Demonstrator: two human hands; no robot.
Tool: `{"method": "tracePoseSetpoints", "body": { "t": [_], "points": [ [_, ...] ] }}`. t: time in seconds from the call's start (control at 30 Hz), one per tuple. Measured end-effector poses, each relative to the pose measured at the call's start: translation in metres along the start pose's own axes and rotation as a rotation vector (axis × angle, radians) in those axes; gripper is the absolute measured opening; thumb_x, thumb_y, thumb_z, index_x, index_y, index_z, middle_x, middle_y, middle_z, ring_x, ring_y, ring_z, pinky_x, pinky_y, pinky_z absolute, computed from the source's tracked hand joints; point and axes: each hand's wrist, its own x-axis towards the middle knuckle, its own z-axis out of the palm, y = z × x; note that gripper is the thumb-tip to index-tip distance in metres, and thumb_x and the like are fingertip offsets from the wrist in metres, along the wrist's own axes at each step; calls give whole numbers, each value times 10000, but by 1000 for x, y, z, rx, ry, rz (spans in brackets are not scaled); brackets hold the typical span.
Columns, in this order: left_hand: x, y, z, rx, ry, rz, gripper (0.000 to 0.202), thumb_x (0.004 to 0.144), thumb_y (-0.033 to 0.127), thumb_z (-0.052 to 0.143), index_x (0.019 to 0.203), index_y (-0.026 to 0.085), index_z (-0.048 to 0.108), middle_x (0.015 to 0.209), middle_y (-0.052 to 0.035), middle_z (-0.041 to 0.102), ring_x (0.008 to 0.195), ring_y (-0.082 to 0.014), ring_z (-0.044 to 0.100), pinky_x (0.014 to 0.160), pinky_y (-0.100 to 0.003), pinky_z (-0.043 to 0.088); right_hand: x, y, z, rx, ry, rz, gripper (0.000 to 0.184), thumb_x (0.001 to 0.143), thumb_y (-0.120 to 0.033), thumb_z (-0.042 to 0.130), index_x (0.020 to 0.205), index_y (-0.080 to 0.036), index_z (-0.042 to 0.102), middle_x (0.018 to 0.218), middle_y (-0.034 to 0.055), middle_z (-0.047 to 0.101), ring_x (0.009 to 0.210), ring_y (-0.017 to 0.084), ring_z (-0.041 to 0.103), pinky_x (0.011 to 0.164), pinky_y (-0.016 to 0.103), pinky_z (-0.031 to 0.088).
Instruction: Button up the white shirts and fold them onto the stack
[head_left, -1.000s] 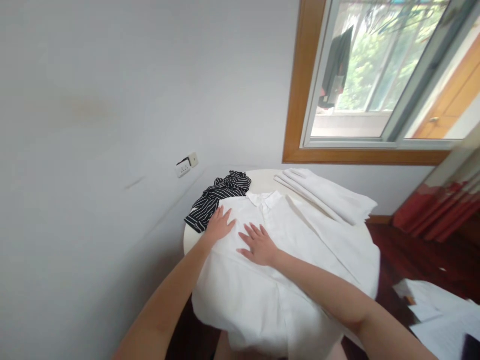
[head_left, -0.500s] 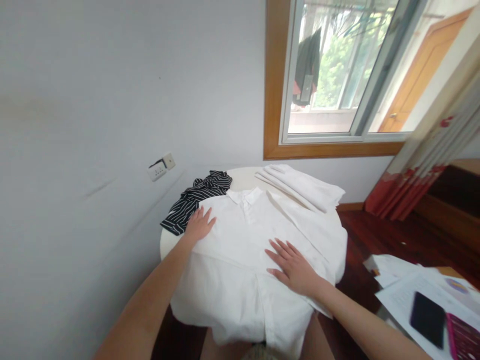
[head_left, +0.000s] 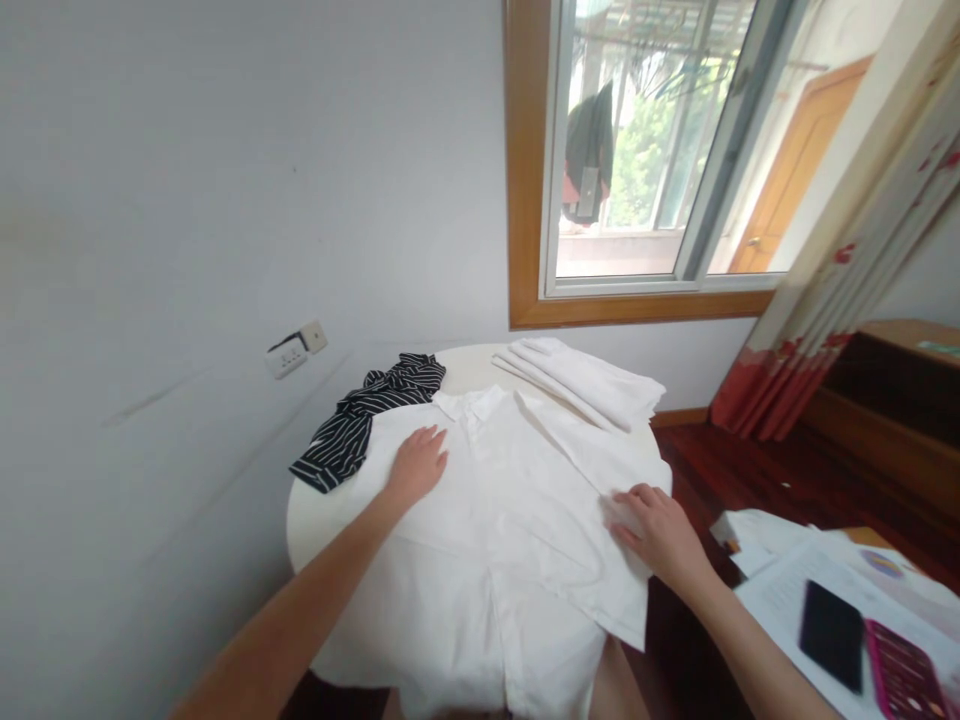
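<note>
A white collared shirt (head_left: 517,530) lies spread over a round white table (head_left: 309,520), its lower part hanging over the near edge. My left hand (head_left: 418,465) rests flat on the shirt's upper left part, fingers stretched out and holding nothing. At the right side, my right hand (head_left: 658,530) touches the shirt's sleeve area with slightly bent fingers, the thumb apart from them. Beside the left shoulder of the shirt is a crumpled black-and-white striped garment (head_left: 367,415). Folded white cloth (head_left: 589,380) lies at the table's back right.
A wall with a socket (head_left: 286,357) rises behind and left of the table. The window (head_left: 630,150) and a red-and-white curtain (head_left: 780,370) are at the back right. At lower right lie papers (head_left: 772,580), a black phone (head_left: 832,635) and a pink-edged device (head_left: 904,670).
My right hand has moved right, from the shirt's middle to its right side. My left hand has shifted inward across the cloth. The view has turned slightly right.
</note>
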Motion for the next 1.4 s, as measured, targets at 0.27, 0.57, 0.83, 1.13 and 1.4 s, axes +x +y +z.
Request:
{"method": "tracePoseSetpoints", "body": {
  "t": [0.27,0.57,0.83,1.13,1.4],
  "points": [
    [-57,112,-30,-359,-166,432,504,906,498,410,1388,354,380,1487,-18,349,1385,-234,259,1137,-473,184,7,-2,9,-148,-71,61,185,864,-370,544,925,-242,663,924,78,625,898,221,559,726,302,427],
    [-90,137,-26,-341,-227,619,613,884,574,395,1445,384,236,1547,-17,185,1417,-279,154,1140,-527,86,-5,9,3,-290,-82,123,243,745,-126,527,940,-214,644,949,112,607,915,263,553,689,337,403],
    [-91,137,-23,-312,-186,624,608,892,598,339,1449,386,216,1547,-5,192,1417,-267,155,1137,-517,98,-49,33,33,-184,6,305,308,835,-180,427,1106,-211,569,884,93,651,789,227,626,606,299,403],
    [-90,137,-23,-364,-237,612,604,889,613,325,1443,389,235,1550,-13,183,1424,-271,129,1136,-540,70,-1,47,-32,19,192,236,194,856,-284,387,823,-203,560,784,59,593,730,194,580,677,290,430],
    [-86,143,-30,-572,-267,486,555,876,609,375,1355,334,431,1484,-43,353,1392,-265,235,1130,-546,116,123,-21,-135,210,-61,-49,272,800,-154,451,1006,-166,629,772,26,628,690,133,564,700,238,441]
  ]
}}
